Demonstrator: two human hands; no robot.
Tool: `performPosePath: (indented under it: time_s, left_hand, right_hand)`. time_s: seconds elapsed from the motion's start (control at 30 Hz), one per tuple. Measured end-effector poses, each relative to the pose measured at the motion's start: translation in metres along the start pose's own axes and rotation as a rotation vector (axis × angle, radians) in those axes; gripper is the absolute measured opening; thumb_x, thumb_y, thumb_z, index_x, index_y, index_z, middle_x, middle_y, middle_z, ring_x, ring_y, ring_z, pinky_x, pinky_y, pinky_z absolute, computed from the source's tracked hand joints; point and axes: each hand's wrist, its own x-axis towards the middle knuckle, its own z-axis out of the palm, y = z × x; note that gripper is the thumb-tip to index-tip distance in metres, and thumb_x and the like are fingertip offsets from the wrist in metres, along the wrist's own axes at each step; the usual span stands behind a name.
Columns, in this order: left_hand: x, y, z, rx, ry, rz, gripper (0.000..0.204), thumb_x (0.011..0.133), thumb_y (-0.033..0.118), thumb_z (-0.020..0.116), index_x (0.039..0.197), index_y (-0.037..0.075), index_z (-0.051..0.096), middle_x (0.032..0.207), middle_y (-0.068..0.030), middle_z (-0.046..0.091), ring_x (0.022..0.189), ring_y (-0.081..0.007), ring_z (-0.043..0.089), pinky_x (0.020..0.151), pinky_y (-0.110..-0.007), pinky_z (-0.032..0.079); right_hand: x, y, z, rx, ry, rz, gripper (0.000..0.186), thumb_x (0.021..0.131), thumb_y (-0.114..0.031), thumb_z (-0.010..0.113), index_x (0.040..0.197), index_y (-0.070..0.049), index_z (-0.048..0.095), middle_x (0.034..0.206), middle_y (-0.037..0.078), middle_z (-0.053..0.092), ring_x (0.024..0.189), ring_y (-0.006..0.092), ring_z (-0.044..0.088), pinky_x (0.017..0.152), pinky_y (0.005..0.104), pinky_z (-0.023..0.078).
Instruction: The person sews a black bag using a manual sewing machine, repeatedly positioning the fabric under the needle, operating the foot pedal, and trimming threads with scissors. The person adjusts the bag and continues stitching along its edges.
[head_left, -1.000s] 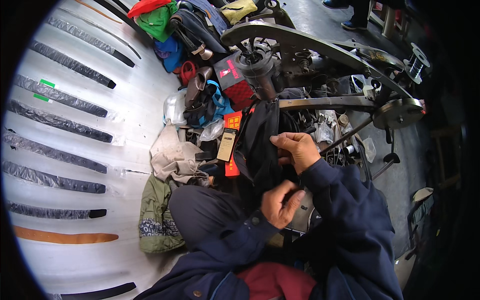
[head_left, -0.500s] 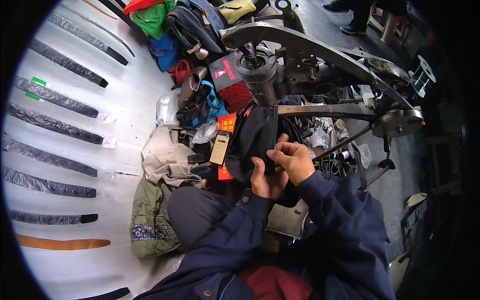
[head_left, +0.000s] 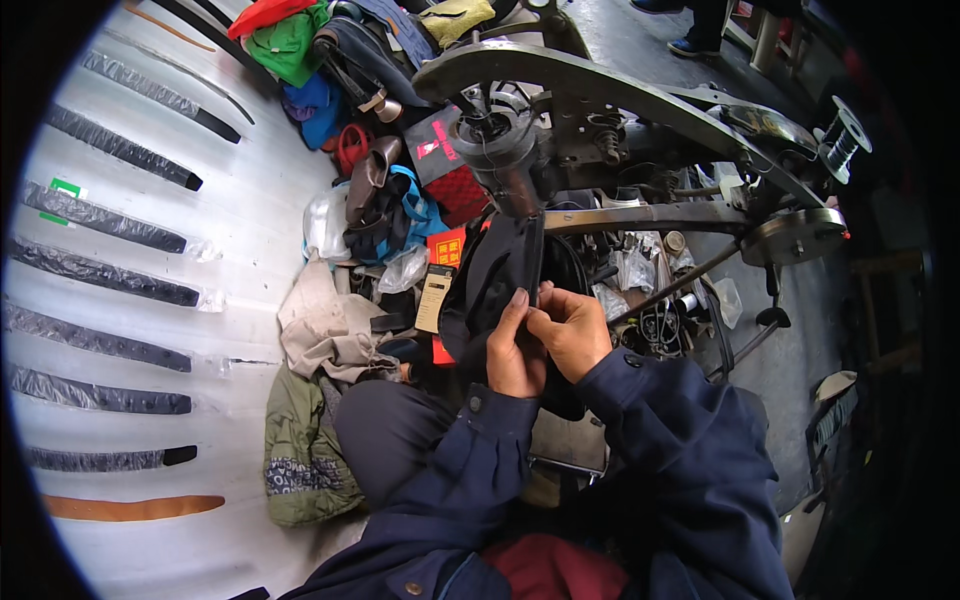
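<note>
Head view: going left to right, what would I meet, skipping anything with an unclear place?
Lower orange-brown strap, olive-green garment, beige rectangular item, left hand, right hand, round metal wheel.

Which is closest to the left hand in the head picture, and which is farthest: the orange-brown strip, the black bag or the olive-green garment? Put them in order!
From the left hand:
1. Black bag: right at the fingers, just ahead.
2. Olive-green garment: to the left, past the knee.
3. Orange-brown strip: farthest left, on the white surface.
</note>
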Motion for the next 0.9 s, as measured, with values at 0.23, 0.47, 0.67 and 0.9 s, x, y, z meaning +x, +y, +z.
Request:
performPosePath:
  time_s: [0.23,0.47,0.67,0.9]
  left_hand:
    - [-0.002,0.008,0.011,0.039,0.151,0.053,0.016,0.092,0.018,0.068,0.1,0.004,0.067,0.099,-0.0068,0.066,0.094,-0.0178,0.063,0.089,-0.03,0.049]
    - [-0.001,0.033,0.025,-0.105,0.091,-0.038,0.017,0.091,0.018,0.07,0.098,0.005,0.061,0.097,-0.0049,0.063,0.096,-0.021,0.061,0.093,-0.035,0.05]
    - [-0.005,0.055,0.041,0.165,-0.146,-0.076,0.023,0.098,0.03,0.062,0.105,0.008,0.062,0.102,-0.0046,0.062,0.097,-0.0153,0.059,0.089,-0.029,0.047]
    - [-0.002,0.057,0.035,0.322,-0.216,-0.024,0.042,0.101,0.038,0.052,0.126,0.006,0.06,0.12,-0.0075,0.06,0.111,-0.0176,0.057,0.097,-0.031,0.047]
  right_hand:
    - [-0.004,-0.005,0.0,-0.161,0.046,-0.077,0.015,0.085,-0.01,0.068,0.087,0.005,0.068,0.074,0.01,0.071,0.07,0.0136,0.066,0.068,0.0298,0.052]
    - [-0.015,-0.027,-0.004,-0.265,0.297,-0.534,0.039,0.086,-0.02,0.07,0.116,0.004,0.064,0.11,0.023,0.065,0.101,0.0372,0.064,0.087,0.0404,0.052]
    - [-0.024,-0.037,0.011,-0.37,0.171,-0.635,0.056,0.095,-0.038,0.058,0.129,0.007,0.058,0.129,0.022,0.056,0.12,0.0375,0.051,0.103,0.0439,0.039]
    - [-0.022,-0.042,0.014,-0.355,0.18,-0.63,0.055,0.096,-0.037,0.057,0.128,0.008,0.059,0.129,0.023,0.056,0.121,0.0371,0.051,0.103,0.0436,0.038]
